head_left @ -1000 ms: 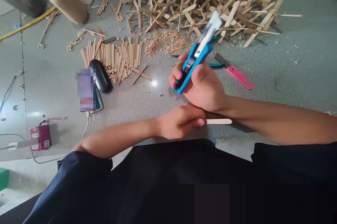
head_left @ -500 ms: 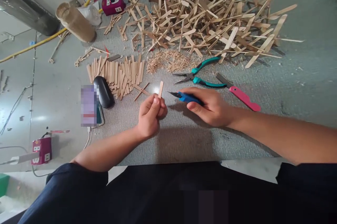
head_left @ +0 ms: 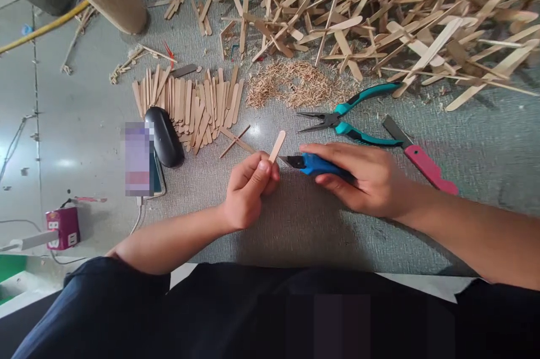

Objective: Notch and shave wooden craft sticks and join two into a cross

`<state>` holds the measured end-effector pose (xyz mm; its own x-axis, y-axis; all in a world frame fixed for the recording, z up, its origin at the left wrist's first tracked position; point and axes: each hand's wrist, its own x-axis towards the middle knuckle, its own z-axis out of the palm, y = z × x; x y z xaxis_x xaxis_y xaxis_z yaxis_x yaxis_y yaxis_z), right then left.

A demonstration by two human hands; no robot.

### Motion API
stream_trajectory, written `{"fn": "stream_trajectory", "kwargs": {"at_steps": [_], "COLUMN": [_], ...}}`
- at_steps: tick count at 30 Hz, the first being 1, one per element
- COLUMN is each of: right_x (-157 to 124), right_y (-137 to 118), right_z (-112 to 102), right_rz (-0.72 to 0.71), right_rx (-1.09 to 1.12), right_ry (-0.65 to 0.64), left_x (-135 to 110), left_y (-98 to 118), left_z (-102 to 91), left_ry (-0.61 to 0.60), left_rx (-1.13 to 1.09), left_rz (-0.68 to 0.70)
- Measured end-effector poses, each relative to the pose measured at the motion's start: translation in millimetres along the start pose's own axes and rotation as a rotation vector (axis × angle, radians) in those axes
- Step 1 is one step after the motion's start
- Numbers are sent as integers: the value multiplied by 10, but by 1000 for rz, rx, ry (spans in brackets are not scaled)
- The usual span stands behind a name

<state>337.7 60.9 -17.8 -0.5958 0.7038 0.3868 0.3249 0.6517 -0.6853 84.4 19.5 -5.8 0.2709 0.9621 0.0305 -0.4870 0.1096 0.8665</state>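
Holding a flat, pale wooden stick with a rounded end [head_left: 277, 146], the left hand [head_left: 251, 190] is closed around its lower part, with the thumb pressed upon it, so that the upper part stands out, tilted to the right, above the grey textured table surface [head_left: 295, 246]. The right hand [head_left: 371, 179] is grasping a blue-bodied cutter with a dark pointed blade [head_left: 320, 165], and its fingers are wrapped along the body. The tip of the blade points leftward to the edge of the stick, just beside the left fingers; whether it touches the wood, I cannot tell. Beyond the right hand lie the long-nosed pliers with teal and black handles [head_left: 332, 119], which are spread apart, and near their lower handle there is a pink-handled knife with a grey blade [head_left: 430, 169], partly hidden behind the right forearm. Behind the pliers is a low pile of small tan wood shavings [head_left: 304, 86], and farther away a large loose heap of pale wooden sticks [head_left: 346, 24]. To the left of the shavings, many short wooden sticks [head_left: 181, 100] are lying side by side, and near them rests a black oval case [head_left: 163, 137], which is beside a phone with a blurred screen [head_left: 139, 162]
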Motion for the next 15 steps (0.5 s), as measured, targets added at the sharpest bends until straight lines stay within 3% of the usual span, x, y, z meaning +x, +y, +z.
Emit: {"fn": "stream_trajectory", "kwargs": {"at_steps": [8, 15], "right_x": [-19, -29], "right_y": [7, 9], "right_z": [-4, -5], "right_rz": [-10, 4], "right_rx": [7, -11], "right_ry": [-11, -34], "left_x": [-21, -24], "left_y": [-18, -9], "left_z": [9, 13], "left_ry": [-10, 33], "left_rx": [-9, 41], "left_rz": [30, -40]}}
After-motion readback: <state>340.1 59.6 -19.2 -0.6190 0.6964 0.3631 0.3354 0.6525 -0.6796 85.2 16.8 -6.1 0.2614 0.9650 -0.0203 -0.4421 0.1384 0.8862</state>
